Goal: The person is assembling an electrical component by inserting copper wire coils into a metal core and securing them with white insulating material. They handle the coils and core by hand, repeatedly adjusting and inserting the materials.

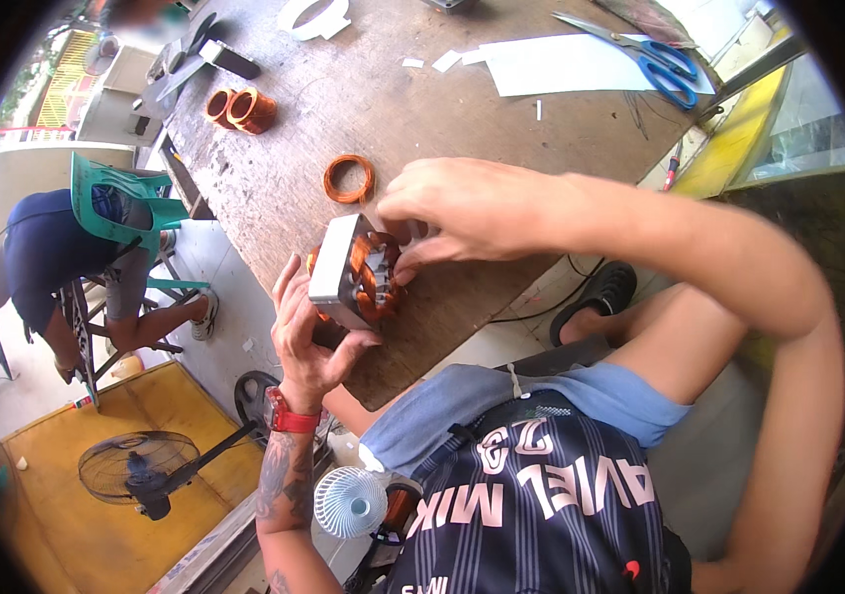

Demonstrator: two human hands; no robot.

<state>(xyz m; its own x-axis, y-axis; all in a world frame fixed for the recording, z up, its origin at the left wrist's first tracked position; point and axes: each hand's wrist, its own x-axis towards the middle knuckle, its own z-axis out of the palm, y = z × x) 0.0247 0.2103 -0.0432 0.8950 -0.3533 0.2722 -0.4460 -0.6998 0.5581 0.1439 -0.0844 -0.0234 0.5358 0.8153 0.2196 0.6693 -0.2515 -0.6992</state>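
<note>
A motor stator, a squarish metal block with copper windings and pale slot liners at its open side, is tilted over the table's near edge. My left hand grips it from the left and below, thumb along its lower side. At the stator's right side my right hand is closed, with fingertips and thumb on the copper coil at the winding end. The exact spot between those fingers is partly hidden. Just beyond the stator, a loose ring of copper wire lies on the wooden table.
Copper coil bundles sit at the far left. Blue-handled scissors rest over white paper, near small paper strips. A white ring-shaped piece lies farther back. A pedestal fan and a seated person are leftward.
</note>
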